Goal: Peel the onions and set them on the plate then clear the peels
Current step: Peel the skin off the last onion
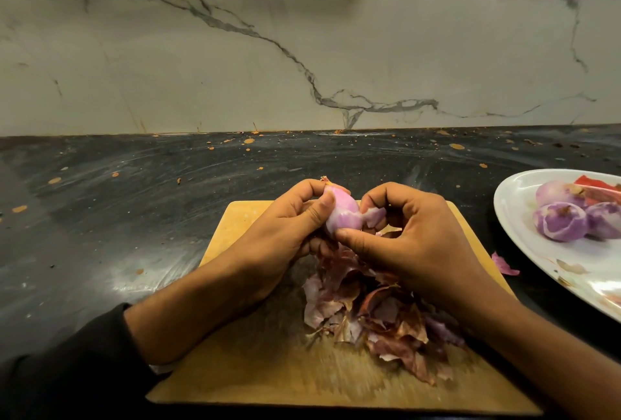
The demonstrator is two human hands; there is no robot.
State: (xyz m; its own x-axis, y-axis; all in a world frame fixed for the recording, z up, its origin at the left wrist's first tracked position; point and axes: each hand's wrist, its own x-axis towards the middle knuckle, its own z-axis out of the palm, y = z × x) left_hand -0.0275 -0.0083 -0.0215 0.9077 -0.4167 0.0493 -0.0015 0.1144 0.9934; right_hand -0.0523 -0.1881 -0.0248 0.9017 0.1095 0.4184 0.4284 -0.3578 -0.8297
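Observation:
My left hand (285, 228) grips a small pink onion (342, 214) above the far end of the wooden cutting board (255, 362). My right hand (410, 238) pinches a strip of peel (374, 217) that hangs from the onion's right side, with its thumb pressed to the onion's lower edge. A heap of dry purple-brown peels (379, 315) lies on the board under my hands. On the white plate (537, 261) at the right lie three peeled onions (559, 221).
A red object (596, 186) sits at the plate's far side behind the onions. One loose peel (504, 265) lies on the dark counter (134, 211) between board and plate. A marble wall (302, 43) rises at the counter's back edge.

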